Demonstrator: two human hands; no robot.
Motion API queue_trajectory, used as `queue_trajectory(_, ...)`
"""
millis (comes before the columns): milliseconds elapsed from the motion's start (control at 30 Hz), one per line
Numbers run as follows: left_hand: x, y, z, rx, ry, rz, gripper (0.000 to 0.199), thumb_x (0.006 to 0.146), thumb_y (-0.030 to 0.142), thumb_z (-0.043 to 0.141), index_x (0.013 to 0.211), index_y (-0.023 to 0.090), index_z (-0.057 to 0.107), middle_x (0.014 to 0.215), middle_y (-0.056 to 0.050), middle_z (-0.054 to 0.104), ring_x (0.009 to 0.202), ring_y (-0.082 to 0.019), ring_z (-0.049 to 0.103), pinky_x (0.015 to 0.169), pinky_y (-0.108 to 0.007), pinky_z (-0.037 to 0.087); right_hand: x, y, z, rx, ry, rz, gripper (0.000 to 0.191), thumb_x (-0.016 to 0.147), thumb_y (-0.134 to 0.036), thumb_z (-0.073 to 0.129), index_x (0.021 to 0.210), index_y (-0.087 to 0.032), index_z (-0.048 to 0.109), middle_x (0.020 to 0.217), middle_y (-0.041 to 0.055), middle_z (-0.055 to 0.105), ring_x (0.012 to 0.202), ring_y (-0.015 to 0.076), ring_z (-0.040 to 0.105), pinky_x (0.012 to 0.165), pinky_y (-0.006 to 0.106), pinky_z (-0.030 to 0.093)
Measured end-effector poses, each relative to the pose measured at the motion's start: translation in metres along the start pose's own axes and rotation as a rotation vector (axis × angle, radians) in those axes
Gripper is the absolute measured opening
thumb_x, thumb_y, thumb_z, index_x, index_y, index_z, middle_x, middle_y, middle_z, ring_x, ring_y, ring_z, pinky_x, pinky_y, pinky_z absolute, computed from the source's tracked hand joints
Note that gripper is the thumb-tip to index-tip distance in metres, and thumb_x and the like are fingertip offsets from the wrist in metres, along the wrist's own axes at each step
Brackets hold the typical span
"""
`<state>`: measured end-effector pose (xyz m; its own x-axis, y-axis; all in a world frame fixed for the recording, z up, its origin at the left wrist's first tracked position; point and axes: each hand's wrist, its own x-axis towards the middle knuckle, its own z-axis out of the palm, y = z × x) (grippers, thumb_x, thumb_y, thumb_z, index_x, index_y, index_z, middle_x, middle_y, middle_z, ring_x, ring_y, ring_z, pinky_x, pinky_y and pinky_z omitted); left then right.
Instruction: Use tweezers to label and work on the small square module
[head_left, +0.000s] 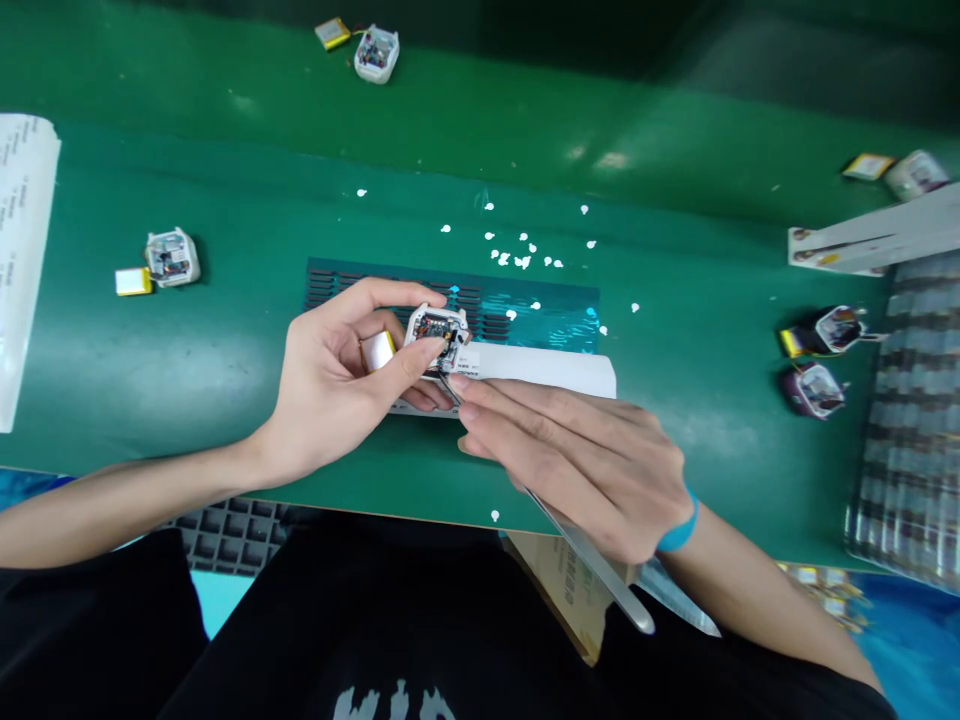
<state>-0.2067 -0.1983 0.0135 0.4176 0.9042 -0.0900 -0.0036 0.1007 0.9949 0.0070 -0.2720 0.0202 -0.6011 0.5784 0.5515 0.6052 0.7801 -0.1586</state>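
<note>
My left hand [337,380] is closed around a small white device casing [437,335] with its circuit board showing, thumb on the board. A silver battery with a yellow edge [379,350] lies against the fingers of that hand. Pinched in my right hand [577,450] are metal tweezers [592,560], whose tips reach the lower edge of the casing. Beneath both hands lie a white paper strip [555,370] and a blue translucent sheet with dark slots [540,310].
Small white stickers [523,262] are scattered behind the hands. Other open casings with batteries sit at left [172,257], back [376,54] and right [838,329]. A stack of clear trays [911,420] stands far right; white sheets [26,250] lie far left.
</note>
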Motion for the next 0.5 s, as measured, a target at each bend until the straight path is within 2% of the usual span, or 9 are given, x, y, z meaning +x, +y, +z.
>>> queue_trajectory(167, -0.0001, -0.0008, 0.0001, -0.008, -0.007, 0.016, 0.024, 0.088, 0.022, 0.08, 0.11, 0.019, 0.071, 0.066, 0.006, 0.069, 0.053, -0.016, 0.074, 0.054, -0.024, 0.068, 0.0033, -0.0009, -0.0032, 0.12, -0.044, 0.094, 0.029, 0.094, -0.006, 0.071, 0.12, -0.02, 0.071, 0.121, 0.0073, 0.079, 0.12, 0.0231, 0.074, 0.1, 0.032, 0.068)
queue_trajectory(300, 0.0, -0.0039, 0.0018, -0.026, 0.007, 0.067, 0.023, 0.088, 0.019, 0.08, 0.11, 0.018, 0.072, 0.066, 0.005, 0.069, 0.052, -0.015, 0.074, 0.054, -0.022, 0.068, 0.006, 0.001, -0.0013, 0.128, 0.019, 0.089, 0.025, 0.092, -0.005, 0.073, 0.116, -0.014, 0.073, 0.117, 0.0128, 0.08, 0.115, 0.0237, 0.076, 0.101, 0.032, 0.067)
queue_trajectory(500, -0.0009, -0.0051, 0.0032, -0.018, 0.031, 0.106, 0.026, 0.09, 0.019, 0.079, 0.115, 0.019, 0.071, 0.065, 0.006, 0.069, 0.052, -0.015, 0.074, 0.055, -0.023, 0.068, 0.0067, 0.0009, -0.0049, 0.154, 0.06, 0.133, 0.029, 0.088, 0.002, 0.072, 0.115, -0.007, 0.072, 0.116, 0.0179, 0.079, 0.113, 0.0263, 0.077, 0.092, 0.033, 0.071)
